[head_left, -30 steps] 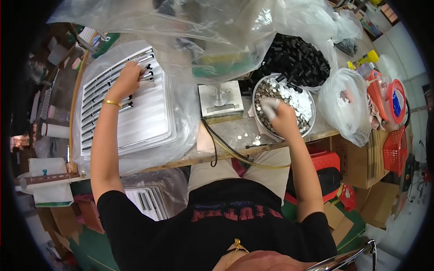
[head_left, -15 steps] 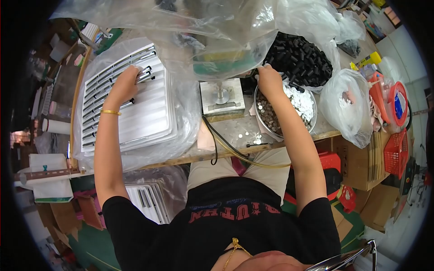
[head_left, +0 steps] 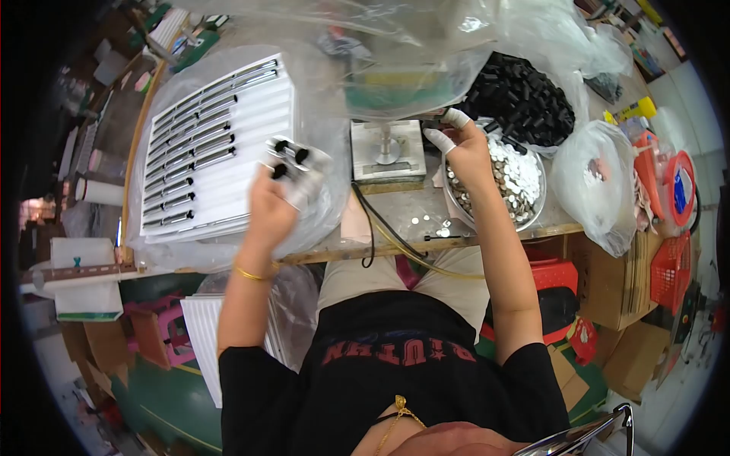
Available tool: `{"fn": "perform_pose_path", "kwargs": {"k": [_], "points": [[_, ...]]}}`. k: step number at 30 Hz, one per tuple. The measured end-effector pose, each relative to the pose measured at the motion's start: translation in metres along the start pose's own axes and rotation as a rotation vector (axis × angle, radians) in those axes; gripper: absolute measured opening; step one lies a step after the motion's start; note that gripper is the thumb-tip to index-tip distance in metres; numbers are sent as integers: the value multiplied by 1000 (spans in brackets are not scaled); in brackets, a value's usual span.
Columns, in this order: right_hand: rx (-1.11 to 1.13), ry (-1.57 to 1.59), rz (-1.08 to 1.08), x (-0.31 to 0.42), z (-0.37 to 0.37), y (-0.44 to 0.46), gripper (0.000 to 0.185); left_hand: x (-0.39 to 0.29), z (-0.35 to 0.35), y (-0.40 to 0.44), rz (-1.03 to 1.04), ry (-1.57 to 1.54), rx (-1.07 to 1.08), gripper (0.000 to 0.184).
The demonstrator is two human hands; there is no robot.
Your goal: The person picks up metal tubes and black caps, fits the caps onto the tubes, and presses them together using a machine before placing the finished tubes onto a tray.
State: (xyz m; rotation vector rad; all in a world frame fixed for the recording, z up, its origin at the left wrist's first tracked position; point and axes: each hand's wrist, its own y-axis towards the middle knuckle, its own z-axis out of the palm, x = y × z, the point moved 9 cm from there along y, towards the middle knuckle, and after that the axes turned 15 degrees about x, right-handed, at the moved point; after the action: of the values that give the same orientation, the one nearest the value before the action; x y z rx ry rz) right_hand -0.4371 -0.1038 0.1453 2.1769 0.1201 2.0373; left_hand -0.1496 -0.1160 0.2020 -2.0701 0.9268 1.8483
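Note:
My left hand (head_left: 277, 205), blurred by motion, is closed around a few short chrome tubes with black ends (head_left: 293, 156). It is just right of a white ridged tray (head_left: 262, 129), where a column of slim chrome tubes (head_left: 194, 156) with black ends lies in the grooves. My right hand (head_left: 468, 152) has white covers on its thumb and forefinger, which are spread apart. It hovers over the near-left side of a round metal bowl (head_left: 541, 199) of silvery discs (head_left: 517, 178), right of a small metal press block (head_left: 386, 156). I see nothing between those fingers.
Beyond the bowl lies a heap of black plastic caps (head_left: 525, 102) in a clear bag. Clear plastic sheeting (head_left: 411, 45) hangs over the press. Loose discs (head_left: 441, 230) and dark cables (head_left: 372, 220) are at the table's front edge. Another plastic bag (head_left: 597, 182) sits at right.
My left hand has left the tray and moved right, towards the press, carrying chrome tubes. Fewer tubes lie on the tray's right part. My right hand's thumb and forefinger have spread apart.

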Motion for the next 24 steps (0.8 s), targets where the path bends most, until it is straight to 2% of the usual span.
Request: {"fn": "perform_pose_path", "kwargs": {"k": [1, 3, 4, 5, 6, 8, 10, 12, 13, 14, 17, 19, 21, 23, 24], "points": [[13, 77, -2, 3, 10, 2, 27, 11, 21, -10, -114, -138, 25, 37], [55, 76, -61, 12, 26, 8, 29, 7, 63, -16, -68, -312, 76, 32], [71, 20, -8, 17, 33, 11, 31, 9, 78, -19, -142, -389, 128, 28], [85, -37, 45, 19, 39, 12, 32, 17, 87, -22, -188, -333, 169, 25], [87, -92, -24, 22, 40, 13, 26, 24, 91, -26, -212, -320, 178, 23], [96, -173, -4, 21, 44, 19, 29, 33, 103, -31, -236, -317, 210, 21], [101, -304, 47, 19, 45, 19, 32, 36, 103, -36, -172, -490, 59, 20], [114, -368, 93, 36, 48, 15, 32, 42, 108, -40, -219, -593, 58, 21], [168, -434, 50, 32, 54, 19, 32, 46, 109, -42, -228, -627, 50, 22], [160, -482, 29, 27, 56, 21, 31, 53, 110, -43, -263, -672, 25, 34], [144, -475, 37, 23, 54, 16, 31, 47, 117, -41, -227, -788, 37, 27], [137, -423, 67, 21, 48, 8, 32, 50, 121, -42, -240, -792, 40, 34], [217, -570, -114, 31, 49, -1, 39, 58, 123, -46, -330, -663, 81, 41], [129, -648, 39, 24, 12, -18, 39, 58, 118, -48, -330, -625, 68, 35], [26, -587, 93, 15, -15, -26, 32, 65, 110, -53, -335, -590, 24, 32]]}}
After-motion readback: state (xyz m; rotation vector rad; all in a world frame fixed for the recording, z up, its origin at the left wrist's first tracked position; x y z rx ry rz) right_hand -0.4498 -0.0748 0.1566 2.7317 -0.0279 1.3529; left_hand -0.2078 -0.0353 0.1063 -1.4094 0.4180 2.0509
